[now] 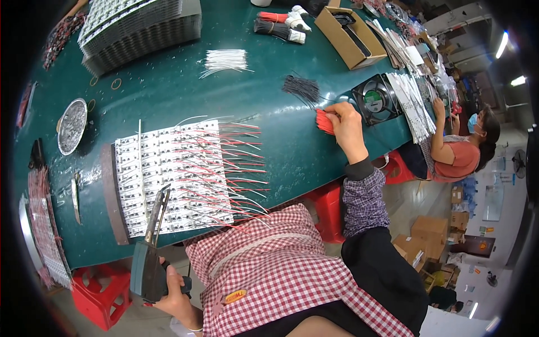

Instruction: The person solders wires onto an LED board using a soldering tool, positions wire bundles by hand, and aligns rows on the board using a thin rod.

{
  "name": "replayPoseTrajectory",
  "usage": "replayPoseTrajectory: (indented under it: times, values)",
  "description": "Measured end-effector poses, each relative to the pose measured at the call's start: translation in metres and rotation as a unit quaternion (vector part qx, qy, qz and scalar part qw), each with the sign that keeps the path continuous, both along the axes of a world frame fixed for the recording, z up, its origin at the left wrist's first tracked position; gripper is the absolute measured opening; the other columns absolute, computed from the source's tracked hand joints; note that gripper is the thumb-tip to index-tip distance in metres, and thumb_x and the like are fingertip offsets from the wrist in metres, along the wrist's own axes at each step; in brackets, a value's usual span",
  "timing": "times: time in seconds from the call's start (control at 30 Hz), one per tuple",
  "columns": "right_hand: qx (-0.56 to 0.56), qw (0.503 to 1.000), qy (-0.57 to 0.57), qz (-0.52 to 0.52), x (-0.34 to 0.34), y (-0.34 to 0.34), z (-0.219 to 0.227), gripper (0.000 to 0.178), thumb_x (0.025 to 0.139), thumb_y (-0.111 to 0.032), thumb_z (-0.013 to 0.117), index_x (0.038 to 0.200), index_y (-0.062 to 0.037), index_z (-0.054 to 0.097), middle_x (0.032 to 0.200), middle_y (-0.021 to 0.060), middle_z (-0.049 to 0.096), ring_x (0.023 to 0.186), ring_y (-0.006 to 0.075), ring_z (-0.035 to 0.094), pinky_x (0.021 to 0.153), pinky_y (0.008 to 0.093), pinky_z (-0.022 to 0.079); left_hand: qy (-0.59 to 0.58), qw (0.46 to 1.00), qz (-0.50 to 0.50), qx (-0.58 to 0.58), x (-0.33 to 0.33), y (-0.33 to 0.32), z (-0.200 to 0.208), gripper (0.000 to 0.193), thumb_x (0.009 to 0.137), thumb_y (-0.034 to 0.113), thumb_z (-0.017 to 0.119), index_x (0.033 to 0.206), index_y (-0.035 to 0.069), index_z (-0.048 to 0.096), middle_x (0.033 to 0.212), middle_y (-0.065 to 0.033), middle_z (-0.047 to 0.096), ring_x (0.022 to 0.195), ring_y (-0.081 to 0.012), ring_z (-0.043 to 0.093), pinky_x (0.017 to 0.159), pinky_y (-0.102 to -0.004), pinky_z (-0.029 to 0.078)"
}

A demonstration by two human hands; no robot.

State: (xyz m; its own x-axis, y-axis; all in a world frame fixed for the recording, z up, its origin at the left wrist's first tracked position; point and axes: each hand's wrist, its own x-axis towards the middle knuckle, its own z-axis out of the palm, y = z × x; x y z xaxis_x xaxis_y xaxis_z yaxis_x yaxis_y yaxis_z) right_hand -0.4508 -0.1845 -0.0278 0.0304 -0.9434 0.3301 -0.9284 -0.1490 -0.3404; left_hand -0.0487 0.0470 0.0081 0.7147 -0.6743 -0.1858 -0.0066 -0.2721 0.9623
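My left hand grips the handle of a dark green soldering gun. Its long metal tip points up over the near part of a panel of white circuit board strips. Red and white wires stick out from the panel's right side. My right hand reaches across the table, thumb and fingers closed on a small pile of short red wires. Just beyond it lies a pile of black wires. How many red wires sit between the fingertips is hidden.
A black fan stands right of my hand, near a co-worker. White wires lie farther back. Stacked boards, a cardboard box, a round metal dish and a knife are on the green table.
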Motion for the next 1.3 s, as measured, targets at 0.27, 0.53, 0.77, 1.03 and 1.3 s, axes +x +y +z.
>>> replayPoseTrajectory:
  times: [0.27,0.53,0.77,1.03,1.3]
  values:
    - [-0.013,0.999,0.034,0.007,-0.002,0.003,-0.005,0.009,0.082,0.001,0.060,0.091,-0.0011,0.059,0.090,0.0173,0.059,0.086,0.0357,0.058,0.075,0.0423,0.046,0.018,1.000,0.014,0.016,0.006,0.008,-0.003,0.029,0.083,-0.005,0.067,0.111,-0.008,0.062,0.097,-0.0098,0.068,0.058,-0.0084,0.050,0.050,-0.0237,0.038]
    - [-0.066,0.994,0.071,0.053,0.009,0.011,0.022,0.012,0.087,0.005,0.054,0.097,0.0004,0.059,0.090,0.0174,0.058,0.087,0.0353,0.058,0.075,0.0408,0.046,0.032,0.999,0.000,-0.035,0.006,0.015,-0.007,0.033,0.080,-0.006,0.071,0.112,-0.006,0.063,0.100,-0.0106,0.069,0.070,-0.0106,0.061,0.060,-0.0243,0.050]
    - [0.043,0.941,0.267,0.205,0.082,0.023,0.066,0.016,0.074,0.005,0.056,0.089,-0.0001,0.055,0.089,0.0143,0.053,0.089,0.0332,0.057,0.074,0.0386,0.048,0.001,0.999,-0.006,-0.052,0.012,0.024,-0.020,0.034,0.079,-0.013,0.063,0.112,-0.008,0.057,0.101,-0.0143,0.065,0.055,-0.0092,0.052,0.047,-0.0218,0.040]
    - [0.039,0.888,0.368,0.275,0.116,0.009,0.045,0.019,0.068,0.006,0.059,0.086,-0.0011,0.057,0.086,0.0112,0.053,0.088,0.0285,0.056,0.072,0.0358,0.050,-0.027,0.997,0.002,-0.068,0.019,0.043,-0.030,0.035,0.079,-0.012,0.065,0.112,-0.007,0.058,0.102,-0.0147,0.066,0.057,-0.0096,0.052,0.049,-0.0221,0.040]
    - [0.012,0.901,-0.119,0.417,0.229,0.073,0.038,0.026,0.071,0.010,0.060,0.092,-0.0030,0.068,0.085,0.0096,0.061,0.079,0.0268,0.060,0.067,0.0355,0.051,0.041,0.999,-0.007,-0.029,0.022,0.048,-0.027,0.030,0.078,-0.010,0.067,0.108,-0.007,0.061,0.092,-0.0112,0.066,0.056,-0.0092,0.052,0.050,-0.0219,0.040]
